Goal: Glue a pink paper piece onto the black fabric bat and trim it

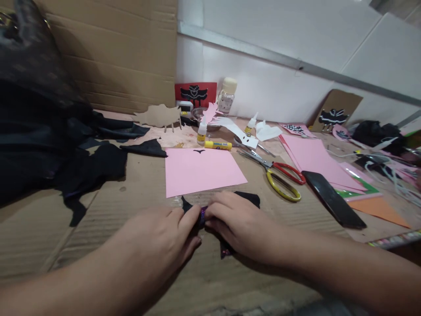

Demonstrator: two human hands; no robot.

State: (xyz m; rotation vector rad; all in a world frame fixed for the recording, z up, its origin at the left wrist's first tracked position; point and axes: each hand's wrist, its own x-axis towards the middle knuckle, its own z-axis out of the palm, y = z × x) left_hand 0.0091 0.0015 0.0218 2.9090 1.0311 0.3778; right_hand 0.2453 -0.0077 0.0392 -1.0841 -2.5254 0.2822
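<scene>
A black fabric piece [247, 199] with purple glitter parts lies on the cardboard-covered table, partly hidden by both hands. My left hand [171, 228] pinches its left side between thumb and fingers. My right hand [232, 219] is closed on the same fabric, its fingertips close to those of my left hand. Just beyond them lies a pink sheet [204, 171] with a small black shape [199, 151] near its top edge. Red and yellow handled scissors [268, 166] rest to the right of the sheet, blades slightly apart.
Black cloth [95, 162] is heaped at the left. A glue stick [218, 145] and small glue bottles [201, 133] stand or lie behind the sheet. At the right are a phone [332, 199], pink papers [312, 158] and white cables [391, 171].
</scene>
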